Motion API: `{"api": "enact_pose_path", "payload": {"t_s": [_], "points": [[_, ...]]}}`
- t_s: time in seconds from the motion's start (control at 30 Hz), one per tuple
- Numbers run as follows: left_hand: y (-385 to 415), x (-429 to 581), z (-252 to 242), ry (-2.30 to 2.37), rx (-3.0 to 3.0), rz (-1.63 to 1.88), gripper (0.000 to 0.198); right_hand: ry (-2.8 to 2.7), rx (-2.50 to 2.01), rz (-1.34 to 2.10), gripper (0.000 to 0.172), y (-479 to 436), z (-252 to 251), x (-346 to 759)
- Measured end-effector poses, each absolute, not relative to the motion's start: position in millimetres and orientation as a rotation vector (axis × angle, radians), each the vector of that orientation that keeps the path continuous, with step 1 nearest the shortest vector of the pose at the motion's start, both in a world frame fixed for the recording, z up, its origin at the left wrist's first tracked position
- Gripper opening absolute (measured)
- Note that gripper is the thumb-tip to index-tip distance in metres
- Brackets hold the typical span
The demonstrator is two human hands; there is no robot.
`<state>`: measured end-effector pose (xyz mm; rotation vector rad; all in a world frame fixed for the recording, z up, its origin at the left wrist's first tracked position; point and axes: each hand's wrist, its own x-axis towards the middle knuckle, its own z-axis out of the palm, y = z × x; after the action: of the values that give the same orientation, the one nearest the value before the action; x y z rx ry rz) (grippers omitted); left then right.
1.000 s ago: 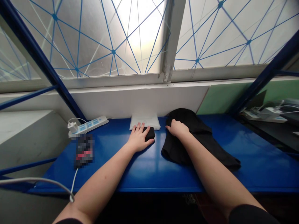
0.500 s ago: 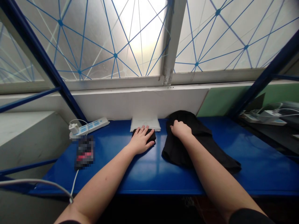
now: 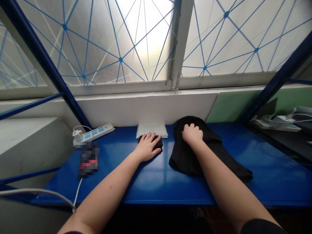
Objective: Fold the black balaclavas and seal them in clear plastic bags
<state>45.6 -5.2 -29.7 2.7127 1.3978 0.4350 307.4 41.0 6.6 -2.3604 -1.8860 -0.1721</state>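
Observation:
My left hand (image 3: 147, 147) lies flat with its fingers spread on a small folded black cloth (image 3: 159, 144), which it mostly covers. Just behind that cloth, a folded white cloth (image 3: 152, 127) sits against the wall. To the right, a larger black garment (image 3: 209, 151) is laid out on the blue table, one part stretching toward the front right; its kind is unclear. On the garment's upper part rests my right hand (image 3: 192, 134), its fingers curled into the fabric. The fingertips are partly hidden.
A white power strip (image 3: 97, 131) with a plug stands at the back left of the blue table (image 3: 156, 182). Before it lies a blurred-out dark object (image 3: 89, 159) with a cable. Blue metal posts (image 3: 73, 107) rise at both sides. Cables and another power strip (image 3: 278, 123) are at far right.
My right hand has shifted slightly to the right over the black garment, with its fingers turned further down. My left hand has stayed flat on the small black cloth.

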Motion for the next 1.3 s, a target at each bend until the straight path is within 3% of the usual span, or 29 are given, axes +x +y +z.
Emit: {"api": "enact_pose_path", "payload": {"t_s": [0.13,0.33,0.53,0.63,0.7,0.83,0.97,1.13,1.3], "points": [[-5.4,46.1,-29.2,1.401,2.717,0.430,0.068,-1.920,-2.423,-0.121,0.036,46.0,6.8,317.6],[-5.1,45.1,-29.8,1.407,2.721,0.428,0.068,-1.745,-2.160,-0.174,0.032,39.9,23.3,309.6],[-5.3,46.0,-30.9,1.410,2.724,0.463,0.068,-1.808,-1.296,0.114,0.033,16.6,33.1,282.4],[-6.0,46.5,-28.9,1.371,2.759,0.486,0.062,-1.969,-0.954,0.309,0.044,5.5,30.1,263.7],[-6.2,46.4,-27.5,1.321,2.770,0.536,0.059,-2.175,-0.844,0.246,0.054,-1.1,28.0,252.7],[-4.7,43.8,-28.8,1.271,2.758,0.629,0.060,-2.535,-0.954,-0.056,0.047,-17.7,29.2,234.3],[-2.4,41.2,-33.5,1.228,2.800,0.584,0.059,-2.582,-1.286,-0.097,0.053,-35.8,33.1,218.0],[-3.2,44.0,-32.8,1.326,2.814,0.547,0.057,-2.561,-1.530,-0.079,0.018,-37.8,26.1,208.4],[-2.0,42.4,-34.6,1.331,2.813,0.530,0.060,-2.218,-1.309,0.230,0.032,-28.4,20.4,208.7]]}}
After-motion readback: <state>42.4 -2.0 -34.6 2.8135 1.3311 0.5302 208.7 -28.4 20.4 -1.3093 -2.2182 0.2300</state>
